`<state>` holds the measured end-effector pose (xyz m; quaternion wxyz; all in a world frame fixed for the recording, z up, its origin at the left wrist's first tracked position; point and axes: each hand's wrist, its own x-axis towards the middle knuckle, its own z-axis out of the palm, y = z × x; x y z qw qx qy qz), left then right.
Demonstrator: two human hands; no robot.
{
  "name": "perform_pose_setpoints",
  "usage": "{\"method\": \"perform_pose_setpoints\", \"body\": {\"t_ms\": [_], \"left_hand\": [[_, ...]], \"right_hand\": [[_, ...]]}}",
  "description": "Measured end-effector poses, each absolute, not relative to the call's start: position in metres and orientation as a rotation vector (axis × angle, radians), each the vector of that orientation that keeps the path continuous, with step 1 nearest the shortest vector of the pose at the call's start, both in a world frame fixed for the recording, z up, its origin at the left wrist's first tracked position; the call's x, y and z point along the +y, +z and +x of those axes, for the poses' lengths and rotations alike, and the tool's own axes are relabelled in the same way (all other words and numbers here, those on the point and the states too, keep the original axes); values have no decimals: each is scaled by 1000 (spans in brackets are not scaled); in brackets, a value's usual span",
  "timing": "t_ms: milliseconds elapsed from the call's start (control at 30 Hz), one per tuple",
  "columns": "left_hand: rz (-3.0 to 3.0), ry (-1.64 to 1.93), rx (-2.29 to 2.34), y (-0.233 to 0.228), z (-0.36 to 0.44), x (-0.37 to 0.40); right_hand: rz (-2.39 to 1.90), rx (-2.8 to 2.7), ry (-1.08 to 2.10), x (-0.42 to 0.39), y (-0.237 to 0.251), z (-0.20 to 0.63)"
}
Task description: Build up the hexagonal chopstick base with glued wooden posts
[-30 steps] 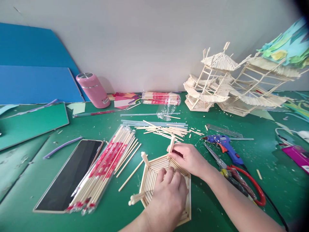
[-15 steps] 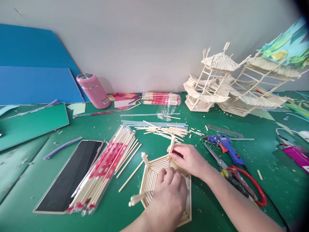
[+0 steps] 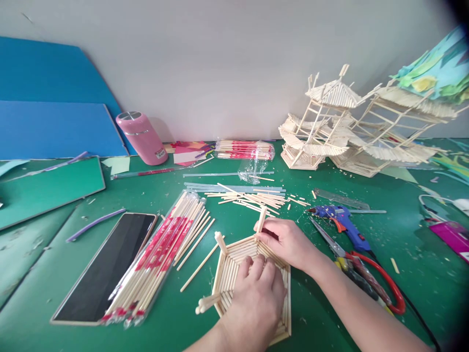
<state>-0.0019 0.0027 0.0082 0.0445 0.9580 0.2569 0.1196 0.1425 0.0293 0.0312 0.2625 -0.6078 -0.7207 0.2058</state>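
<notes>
A hexagonal base of glued wooden sticks (image 3: pixel 229 274) lies flat on the green mat (image 3: pixel 176 313) in front of me. Short upright posts stand at its corners. My left hand (image 3: pixel 256 298) presses flat on the base's middle, fingers spread over the sticks. My right hand (image 3: pixel 286 242) pinches the upright post (image 3: pixel 261 218) at the far corner, holding it against the base. A loose pile of cut sticks (image 3: pixel 252 198) lies just beyond the base.
A wrapped bundle of chopsticks (image 3: pixel 161 254) and a dark tablet (image 3: pixel 106 266) lie to the left. A blue glue gun (image 3: pixel 342 222) and red-handled scissors (image 3: pixel 370 283) sit to the right. Finished stick pavilions (image 3: pixel 337 127) stand at the back right, a pink flask (image 3: pixel 141 137) at the back left.
</notes>
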Motion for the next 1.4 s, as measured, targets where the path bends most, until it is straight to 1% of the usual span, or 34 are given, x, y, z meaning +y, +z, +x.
{"method": "perform_pose_setpoints", "body": {"t_ms": [567, 1400], "left_hand": [[2927, 332, 767, 11, -2, 4], [2933, 384, 766, 6, -3, 3]], "right_hand": [[-1651, -1940, 584, 28, 32, 143], [-1654, -1929, 609, 29, 29, 143]]}}
